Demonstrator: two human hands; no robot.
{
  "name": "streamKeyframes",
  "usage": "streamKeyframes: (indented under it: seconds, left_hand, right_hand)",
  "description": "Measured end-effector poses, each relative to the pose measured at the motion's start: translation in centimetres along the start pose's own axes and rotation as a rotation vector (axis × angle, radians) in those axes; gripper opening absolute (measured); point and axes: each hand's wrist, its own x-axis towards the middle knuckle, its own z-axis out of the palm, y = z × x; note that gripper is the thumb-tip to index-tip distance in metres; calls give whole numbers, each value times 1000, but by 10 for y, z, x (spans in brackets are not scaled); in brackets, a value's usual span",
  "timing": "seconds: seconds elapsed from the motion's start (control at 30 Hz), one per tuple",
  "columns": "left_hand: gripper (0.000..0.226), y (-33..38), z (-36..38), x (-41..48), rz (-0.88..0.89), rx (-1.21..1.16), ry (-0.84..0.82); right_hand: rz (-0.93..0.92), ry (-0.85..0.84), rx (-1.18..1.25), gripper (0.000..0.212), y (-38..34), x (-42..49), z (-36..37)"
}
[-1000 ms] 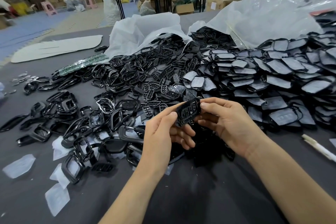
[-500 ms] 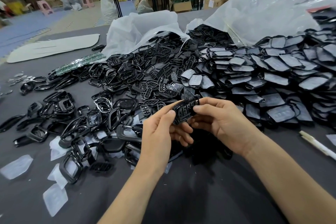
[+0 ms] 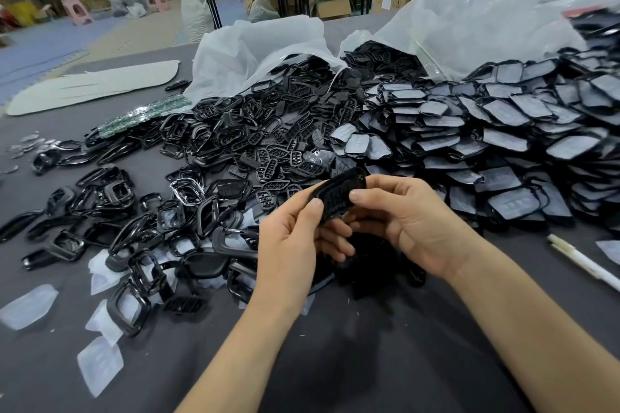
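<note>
A white bag (image 3: 255, 54) and a clear bag (image 3: 486, 20) toward the bench's (image 3: 369, 362) far edge spill black plastic parts, while the left hand (image 3: 292, 245) and right hand (image 3: 409, 221) together pinch one black fob shell (image 3: 339, 194) above its near middle.

On the worktop (image 3: 369, 362), loose frames (image 3: 134, 245) lie left, stacked covers (image 3: 503, 131) right, button inserts (image 3: 278, 151) between them, bags (image 3: 255, 54) behind. A pen (image 3: 583, 265) lies far right. In front, left hand (image 3: 288, 245) and right hand (image 3: 412, 221) hold a shell (image 3: 339, 193).
</note>
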Motion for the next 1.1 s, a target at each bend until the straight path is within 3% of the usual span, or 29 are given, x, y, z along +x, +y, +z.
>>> streamKeyframes:
  seconds: [0.4,0.53,0.87,1.0,1.1]
  left_hand:
    - [26,-1,4,-2,52,56,31]
    - [34,0,2,0,116,66,100]
    - [31,-1,-1,4,124,70,144]
    - [25,1,0,5,-4,-72,81]
    - [36,4,1,5,-78,-293,-46]
  right_hand:
    - [-58,63,-9,6,2,0,2]
    - [-20,67,-38,4,1,0,2]
    - [46,-80,-264,8,1,-7,6]
    - [35,-119,-293,13,1,-7,5]
    - [58,-148,-287,21,1,-7,5]
